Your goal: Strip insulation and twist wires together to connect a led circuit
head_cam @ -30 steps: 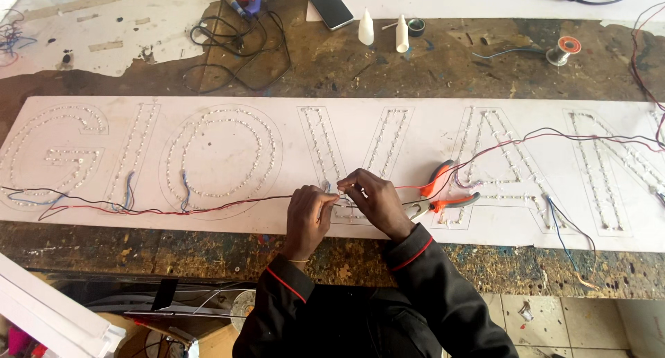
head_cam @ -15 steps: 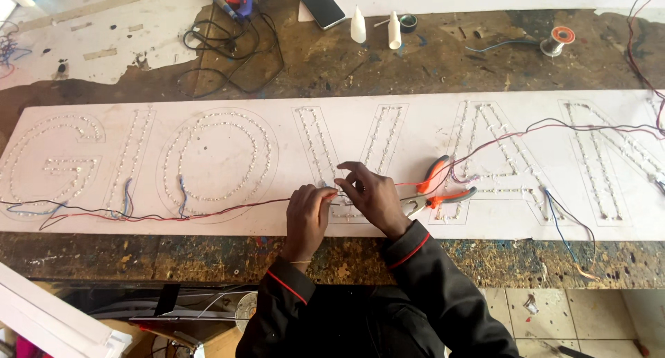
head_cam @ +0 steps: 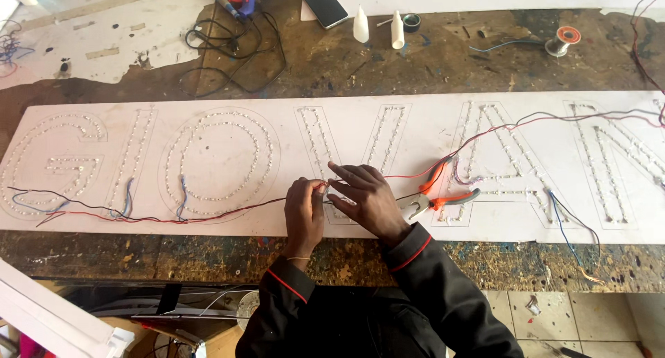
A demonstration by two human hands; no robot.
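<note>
Red wire [head_cam: 228, 212] runs along the lower part of the white sign board [head_cam: 415, 223], from the left letters to both hands at mid-board, then on right past the pliers. Left hand [head_cam: 303, 216] pinches the wire end w/ thumb + fingers closed narrow on it; right hand [head_cam: 365, 198] meets it at the same spot, fingertips pinched on the wire, index stretched out left. Orange-handled pliers [head_cam: 433, 195] lie just right of the right hand, touching the wrist area, jaws toward it. Board's near edge sits close to the bench [head_cam: 208, 257] front edge, so little room below the hands; open board left + right of them. Phone [head_cam: 324, 3], two white nozzles [head_cam: 377, 27], solder spool [head_cam: 562, 40] well apart at the far edge. Vs 0.5 s ago: hands at the same spot, right fingers spread a bit more; pliers unmoved.
</note>
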